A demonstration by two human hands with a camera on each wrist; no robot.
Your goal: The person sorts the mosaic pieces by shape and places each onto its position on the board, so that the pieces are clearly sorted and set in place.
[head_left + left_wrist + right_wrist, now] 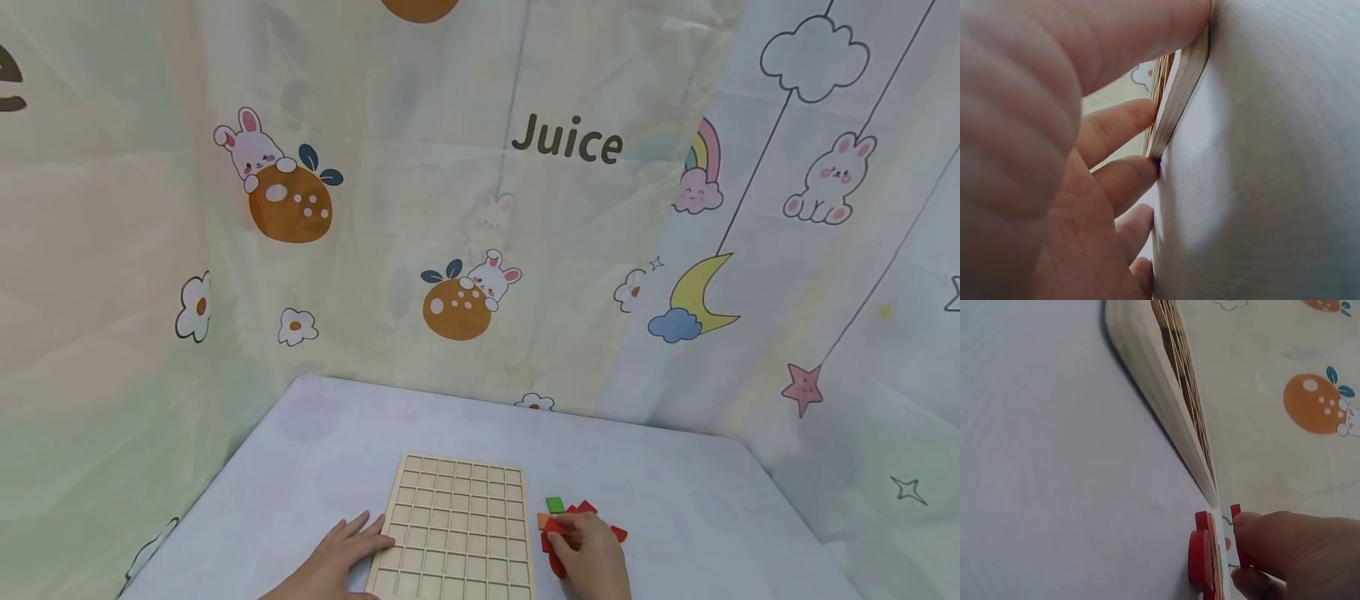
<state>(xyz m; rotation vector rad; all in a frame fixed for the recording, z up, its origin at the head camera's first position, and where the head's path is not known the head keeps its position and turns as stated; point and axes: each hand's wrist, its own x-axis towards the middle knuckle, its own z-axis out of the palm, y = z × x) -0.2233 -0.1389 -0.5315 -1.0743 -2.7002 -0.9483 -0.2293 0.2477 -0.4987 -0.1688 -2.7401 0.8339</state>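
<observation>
A pale wooden grid board (453, 521) with rows of shallow square cells lies flat on the table. My left hand (337, 557) is at its left side, fingers spread and fairly straight; in the left wrist view, fingertips touch the board's edge (1179, 94). To the right of the board, my right hand (596, 557) pinches a thin red tile (1237, 519) between thumb and fingers. Beneath and around that hand are several red pieces (587, 507), partly hidden by it. A green square tile (554, 505) and an orange tile (543, 522) lie beside them.
A white cloth covers the table (675, 492). Behind it and on both sides hang printed curtains (390, 333) with rabbits, oranges and flowers. In the right wrist view, a thick red piece with a curved side (1197, 559) stands close to the board's near end.
</observation>
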